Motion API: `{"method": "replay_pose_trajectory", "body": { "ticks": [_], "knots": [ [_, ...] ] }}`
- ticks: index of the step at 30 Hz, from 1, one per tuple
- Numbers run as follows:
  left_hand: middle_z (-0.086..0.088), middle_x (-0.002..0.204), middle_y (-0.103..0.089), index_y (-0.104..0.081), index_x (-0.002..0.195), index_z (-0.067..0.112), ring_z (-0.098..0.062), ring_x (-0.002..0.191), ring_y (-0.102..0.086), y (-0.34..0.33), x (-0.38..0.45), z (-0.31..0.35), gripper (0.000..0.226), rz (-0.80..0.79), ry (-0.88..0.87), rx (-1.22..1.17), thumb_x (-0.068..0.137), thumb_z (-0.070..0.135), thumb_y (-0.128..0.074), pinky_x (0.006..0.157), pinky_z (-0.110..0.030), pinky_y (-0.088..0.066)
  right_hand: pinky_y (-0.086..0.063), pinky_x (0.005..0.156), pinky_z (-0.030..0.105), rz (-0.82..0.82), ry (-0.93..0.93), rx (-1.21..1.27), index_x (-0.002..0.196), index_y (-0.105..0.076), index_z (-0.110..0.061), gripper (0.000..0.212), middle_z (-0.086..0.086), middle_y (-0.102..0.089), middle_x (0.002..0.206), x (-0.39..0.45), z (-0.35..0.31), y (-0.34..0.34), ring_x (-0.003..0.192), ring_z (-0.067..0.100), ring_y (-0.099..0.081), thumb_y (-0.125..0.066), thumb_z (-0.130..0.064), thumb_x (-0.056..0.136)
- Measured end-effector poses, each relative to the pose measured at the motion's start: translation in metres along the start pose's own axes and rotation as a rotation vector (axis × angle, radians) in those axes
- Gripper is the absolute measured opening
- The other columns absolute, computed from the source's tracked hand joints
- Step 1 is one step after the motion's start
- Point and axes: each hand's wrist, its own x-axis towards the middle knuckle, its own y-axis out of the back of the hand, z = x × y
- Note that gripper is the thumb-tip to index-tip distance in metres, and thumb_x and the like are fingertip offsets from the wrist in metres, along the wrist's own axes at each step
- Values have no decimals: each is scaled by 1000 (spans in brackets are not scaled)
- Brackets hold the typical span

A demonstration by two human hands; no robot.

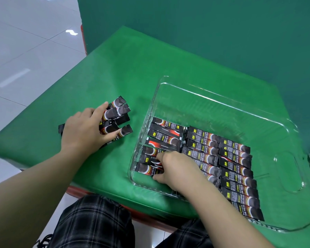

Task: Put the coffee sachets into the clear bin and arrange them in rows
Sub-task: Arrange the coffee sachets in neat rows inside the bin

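L hand [86, 128]: palm down, arm bare, reaching fwd from lower-left. Fingers spread and bent over a loose pile of coffee sachets [117, 116] on the table, thumb curled at pile's near side; grip on the pile.

R hand [174, 167]: palm down, forearm bare, coming in from lower-right, wrist over near wall of clear bin [222, 102]. Fingers curled, tips pinching a sachet [155, 162] in the left row; thumb tip low, at the near edge of that row.

Hands well apart.

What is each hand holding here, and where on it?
Left hand grips a bunch of coffee sachets around their middle, on the table. Right hand pinches one sachet at its end, inside the clear bin.
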Motion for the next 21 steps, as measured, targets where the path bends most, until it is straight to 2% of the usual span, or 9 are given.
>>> {"method": "replay_pose_trajectory", "body": {
  "ticks": [4,12,16,19,21],
  "knots": [
    [-14,94,-64,-49,136,18,-34,74,-60,0,0,0,95,4,0,-13,69,83,-33,62,-36,-46,-42,65,31,18,-13,7,109,-56,-11,35,9,-63,100,1,-1,-2,89,29,-61,-62,-35,84],
    [-15,95,-64,-50,136,18,-34,74,-60,1,-1,0,94,8,2,-6,69,82,-34,63,-36,-46,-41,63,31,17,-24,5,105,-55,-9,34,8,-61,98,0,-3,-4,89,30,-61,-61,-35,84],
    [-15,94,-64,-50,136,18,-34,74,-60,1,0,0,93,11,1,-14,69,81,-34,62,-36,-45,-50,70,32,43,-55,121,108,-57,-14,38,6,-63,98,3,-1,1,89,27,-62,-64,-42,83],
    [-14,95,-64,-49,137,19,-34,76,-60,1,-1,0,94,10,7,-8,69,82,-33,64,-36,-46,-52,73,34,151,-80,138,108,-59,-13,28,6,-63,100,13,8,6,91,27,-62,-61,-32,87],
    [-13,96,-64,-48,137,20,-33,77,-60,1,-1,0,94,8,9,-6,69,83,-32,64,-36,-46,-47,68,31,148,-82,117,107,-59,-11,26,5,-58,88,21,13,8,87,28,-60,-59,-29,89]
  ]
}}
